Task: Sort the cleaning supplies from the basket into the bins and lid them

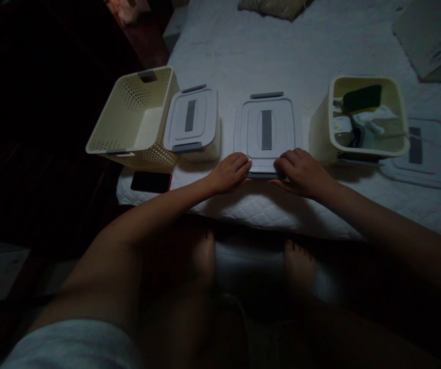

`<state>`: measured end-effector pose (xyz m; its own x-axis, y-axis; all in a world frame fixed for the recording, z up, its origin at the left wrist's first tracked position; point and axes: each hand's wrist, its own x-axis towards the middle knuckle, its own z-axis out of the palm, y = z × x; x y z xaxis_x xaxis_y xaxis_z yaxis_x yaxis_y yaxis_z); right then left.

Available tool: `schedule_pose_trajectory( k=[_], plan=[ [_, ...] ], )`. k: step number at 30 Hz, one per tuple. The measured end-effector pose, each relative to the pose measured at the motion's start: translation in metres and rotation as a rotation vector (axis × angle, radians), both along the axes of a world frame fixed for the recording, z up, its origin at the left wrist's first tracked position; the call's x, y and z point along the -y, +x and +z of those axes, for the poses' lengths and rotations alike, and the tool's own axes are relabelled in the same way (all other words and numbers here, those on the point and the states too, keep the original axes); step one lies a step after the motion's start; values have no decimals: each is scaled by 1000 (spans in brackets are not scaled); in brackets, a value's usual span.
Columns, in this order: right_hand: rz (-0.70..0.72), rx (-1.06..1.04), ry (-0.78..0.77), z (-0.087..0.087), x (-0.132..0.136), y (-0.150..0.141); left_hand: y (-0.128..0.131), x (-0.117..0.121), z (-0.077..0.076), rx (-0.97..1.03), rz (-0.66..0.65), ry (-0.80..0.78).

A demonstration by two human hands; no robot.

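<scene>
A storage box with a pale lid (250, 123) and a grey handle strip sits in front of me on the bed; its body is mostly hidden under the lid. My left hand (230, 172) grips the left part of the lid's front edge, fingertips on top beside the grey front latch (264, 175). At the right part of that edge, my right hand (301, 171) has its fingers curled over the top and its thumb lower down. The grey back latch (266, 95) sticks out behind the lid.
Left of the box stand a smaller lidded box (205, 115) and a perforated cream basket (128, 130), with a phone (151, 182) before them. To the right are an open cream bin (322, 125) holding mixed items and a loose lid (434, 154). A white carton (432, 38) stands behind.
</scene>
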<state>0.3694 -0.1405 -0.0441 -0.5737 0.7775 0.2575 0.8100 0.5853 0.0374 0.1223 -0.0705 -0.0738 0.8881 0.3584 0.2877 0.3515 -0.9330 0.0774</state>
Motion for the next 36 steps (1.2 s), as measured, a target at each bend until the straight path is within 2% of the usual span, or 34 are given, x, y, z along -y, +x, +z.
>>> schedule_pose_trajectory(
  k=[13,19,25,29,32,36],
  plan=[
    [-12,-6,-48,1,-1,-4,6,7,4,-38,13,60],
    [-14,-19,-88,0,-2,-4,8,8,3,-20,37,16],
    [-18,12,-42,-1,-1,-4,7,10,-1,6,66,20],
    [1,-46,-52,2,-1,-2,7,12,1,69,87,-46],
    [-26,-107,-45,7,-4,0,8,14,2,188,160,-102],
    [-172,-243,32,10,-16,9,9,13,-9,427,389,-189]
  ],
)
